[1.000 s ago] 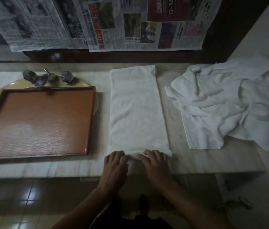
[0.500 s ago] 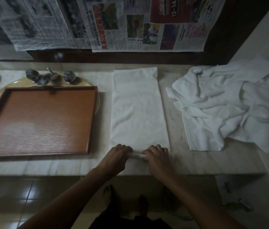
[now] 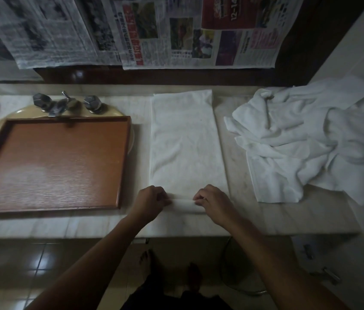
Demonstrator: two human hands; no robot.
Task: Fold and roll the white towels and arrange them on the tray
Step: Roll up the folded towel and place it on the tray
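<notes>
Marble counter [image 3: 288, 220] across the middle of the frame, lower edge toward the bottom. Heaped white towels [image 3: 310, 139] at right, crumpled together; number in the heap not countable. Wooden tray [image 3: 53, 164] at left, one, set over a pale basin [image 3: 115, 113]. Folded towel [image 3: 185, 142] at centre, one, a long strip laid flat between tray and heap, touching neither.

Lower end of the strip turned up into a short roll [image 3: 184, 205], lying crosswise directly under the fingertips of both hands. Left hand [image 3: 149, 203] on the roll's left end, right hand [image 3: 214, 204] on its right end; bare stretch of roll showing between them. Fingers [image 3: 199, 198] of both curled over the top of the roll and gripping it, knuckles up; thumbs hidden. Hands: two.

Tap knobs [image 3: 91, 101] at upper left, beyond the tray's far rim: two, spout between.
</notes>
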